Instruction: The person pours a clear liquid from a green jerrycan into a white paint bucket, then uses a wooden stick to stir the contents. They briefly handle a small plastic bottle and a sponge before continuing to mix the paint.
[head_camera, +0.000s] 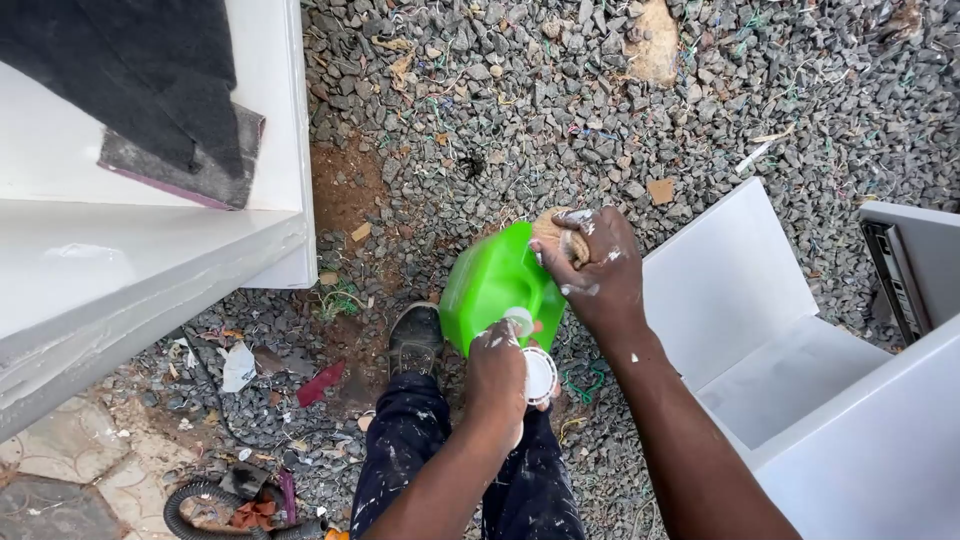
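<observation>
jug: bright green plastic jug (492, 282), no label visible from this side, stands on the gravel between the two hands, just ahead of the black shoe (416, 336)
cap: round white cap (539, 375), off the jug, held low beside the jug's white neck (519, 321)
rag: tan cloth wad (560, 237) against the jug's top far corner
ground: grey gravel (560, 100) with bits of coloured thread, a bare brown dirt patch (345, 185), paving slabs (70, 460) at lower left, outdoors
white panels: painted white board piece (150, 230) at left with dark sandpaper sheets (170, 110) lying on it; white cabinet part (790, 370) at right, beside the right forearm
litter: red scrap (320, 383), white scrap (238, 366), ribbed grey hose (215, 510) at bottom left
left hand: left hand (497, 378) paint-flecked, fingers curled, grip pinching the cap, knuckles near the jug neck
right hand: right hand (592, 270) paint-flecked, reaching over the jug, grip pressed together on the rag, touching the jug top
legs: dark paint-spattered trousers (400, 450) below the hands
</observation>
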